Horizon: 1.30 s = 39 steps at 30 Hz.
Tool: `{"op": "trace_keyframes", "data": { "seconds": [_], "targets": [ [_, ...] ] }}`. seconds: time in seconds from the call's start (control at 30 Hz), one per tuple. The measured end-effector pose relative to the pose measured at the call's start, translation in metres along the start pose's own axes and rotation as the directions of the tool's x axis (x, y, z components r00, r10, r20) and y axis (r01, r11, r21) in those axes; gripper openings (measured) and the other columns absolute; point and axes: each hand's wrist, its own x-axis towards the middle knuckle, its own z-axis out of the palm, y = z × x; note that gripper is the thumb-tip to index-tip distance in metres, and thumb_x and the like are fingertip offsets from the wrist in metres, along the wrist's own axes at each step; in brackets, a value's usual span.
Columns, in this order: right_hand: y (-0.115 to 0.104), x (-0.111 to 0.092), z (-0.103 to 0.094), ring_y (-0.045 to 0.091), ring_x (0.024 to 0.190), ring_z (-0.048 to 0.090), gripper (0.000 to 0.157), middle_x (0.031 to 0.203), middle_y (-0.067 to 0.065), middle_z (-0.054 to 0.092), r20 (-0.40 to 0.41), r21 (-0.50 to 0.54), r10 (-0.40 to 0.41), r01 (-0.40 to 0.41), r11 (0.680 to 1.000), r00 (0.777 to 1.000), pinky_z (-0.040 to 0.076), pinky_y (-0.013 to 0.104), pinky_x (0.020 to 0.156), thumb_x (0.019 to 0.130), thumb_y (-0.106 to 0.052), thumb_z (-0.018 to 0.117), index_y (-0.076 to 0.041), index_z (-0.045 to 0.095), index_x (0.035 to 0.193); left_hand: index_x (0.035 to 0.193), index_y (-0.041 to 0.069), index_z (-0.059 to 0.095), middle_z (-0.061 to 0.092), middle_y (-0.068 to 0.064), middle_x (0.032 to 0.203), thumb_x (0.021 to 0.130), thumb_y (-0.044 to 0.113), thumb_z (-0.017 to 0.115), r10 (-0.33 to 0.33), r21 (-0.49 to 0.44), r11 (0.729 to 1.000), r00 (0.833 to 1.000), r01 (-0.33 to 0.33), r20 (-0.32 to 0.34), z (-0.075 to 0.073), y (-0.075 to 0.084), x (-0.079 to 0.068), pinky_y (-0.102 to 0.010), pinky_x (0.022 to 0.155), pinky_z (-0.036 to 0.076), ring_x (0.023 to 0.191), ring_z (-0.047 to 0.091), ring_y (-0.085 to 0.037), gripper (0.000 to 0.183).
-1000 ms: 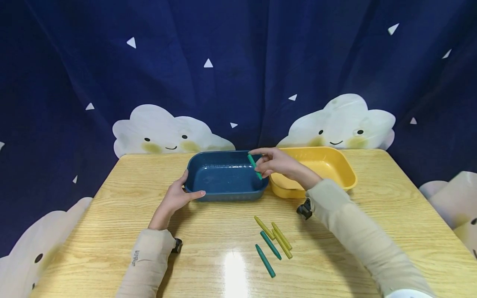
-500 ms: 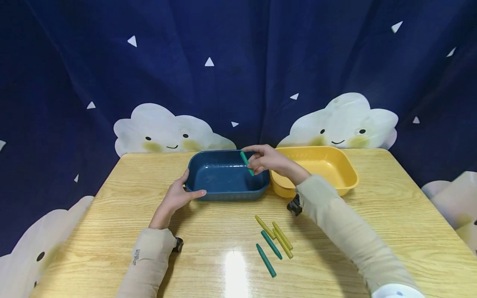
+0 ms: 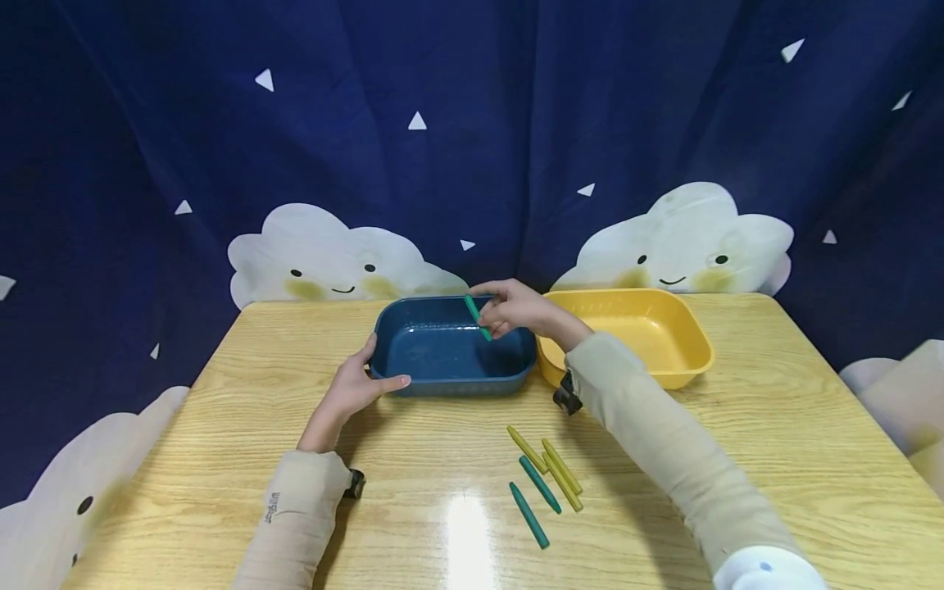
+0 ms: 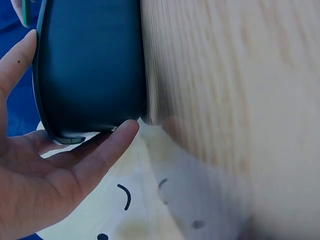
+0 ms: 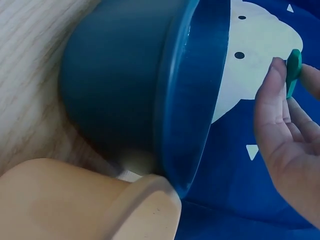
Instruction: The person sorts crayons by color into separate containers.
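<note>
In the head view, my right hand (image 3: 516, 307) pinches a green crayon (image 3: 473, 308) between thumb and fingers, over the right part of the dark blue plastic basin (image 3: 450, 388). The crayon (image 5: 294, 65) is above the basin's rim in the right wrist view, tilted. My left hand (image 3: 350, 388) holds the basin's left end, its thumb at the front rim. In the left wrist view, the left hand (image 4: 55, 175) has its fingers spread around that end. The basin's floor that shows in the head view is bare.
A yellow basin (image 3: 693, 356) stands against the blue basin's right side. In front lie several crayons: two green ones, with one green crayon (image 3: 529, 515) nearest me, and three yellow-green ones, among them a yellow-green crayon (image 3: 561, 465). A dark blue curtain (image 3: 472, 147) hangs behind the table.
My right hand has carried the green crayon leftward and slightly farther away, from the blue basin's right edge to over its inside. The left hand keeps its hold on the basin.
</note>
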Motion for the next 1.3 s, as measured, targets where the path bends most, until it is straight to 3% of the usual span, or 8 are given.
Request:
{"op": "trace_keyframes", "data": {
  "seconds": [0.23, 0.47, 0.8, 1.0, 1.3],
  "targets": [
    [-0.004, 0.012, 0.003, 0.019, 0.062, 0.053, 0.054, 0.080, 0.013, 0.059, 0.014, -0.015, 0.038, -0.038, 0.999, 0.999, 0.052, 0.031, 0.065, 0.084, 0.004, 0.052, -0.002, 0.039, 0.136, 0.146, 0.006, 0.005, 0.012, -0.020, 0.149, 0.075, 0.034, 0.075, -0.008, -0.003, 1.000, 1.000, 0.008, 0.000, 0.000, -0.001, 0.001, -0.046, 0.101, 0.030, 0.132, 0.020, -0.037, 0.103],
    [-0.005, 0.022, 0.006, 0.019, 0.054, 0.040, 0.053, 0.067, 0.009, 0.048, 0.060, 0.012, 0.053, -0.054, 0.998, 0.997, 0.036, 0.028, 0.053, 0.085, 0.007, 0.048, -0.001, 0.038, 0.136, 0.146, 0.006, 0.005, 0.010, -0.018, 0.149, 0.076, 0.033, 0.074, -0.003, -0.010, 1.000, 1.000, 0.003, 0.007, 0.000, 0.001, -0.001, -0.046, 0.101, 0.030, 0.132, 0.019, -0.037, 0.102],
    [-0.006, 0.039, 0.009, 0.018, 0.055, 0.044, 0.054, 0.071, 0.010, 0.049, 0.042, -0.030, 0.115, -0.114, 0.993, 0.992, 0.042, 0.029, 0.056, 0.084, 0.006, 0.050, -0.004, 0.040, 0.136, 0.146, 0.004, 0.006, 0.013, -0.020, 0.148, 0.077, 0.027, 0.074, 0.021, -0.030, 0.999, 1.000, -0.021, -0.003, -0.001, 0.003, -0.002, -0.044, 0.098, 0.035, 0.131, 0.025, -0.035, 0.099],
    [-0.007, 0.052, 0.011, 0.015, 0.056, 0.050, 0.053, 0.071, 0.007, 0.053, 0.040, -0.122, 0.128, -0.123, 0.985, 0.991, 0.053, 0.036, 0.069, 0.083, 0.003, 0.053, -0.004, 0.044, 0.134, 0.145, 0.002, 0.007, 0.015, -0.023, 0.147, 0.077, 0.027, 0.074, 0.032, -0.031, 0.999, 0.999, -0.032, 0.000, -0.002, 0.002, -0.001, -0.045, 0.098, 0.034, 0.130, 0.025, -0.037, 0.099],
    [-0.007, 0.066, 0.021, 0.015, 0.053, 0.044, 0.054, 0.060, 0.005, 0.046, 0.111, -0.115, 0.117, -0.104, 0.988, 0.987, 0.052, 0.034, 0.065, 0.083, 0.005, 0.054, -0.003, 0.043, 0.135, 0.145, 0.001, 0.007, 0.014, -0.021, 0.148, 0.076, 0.030, 0.074, 0.030, -0.024, 0.999, 1.000, -0.030, 0.003, -0.003, 0.001, 0.000, -0.044, 0.099, 0.034, 0.131, 0.025, -0.035, 0.100]
  ]
}}
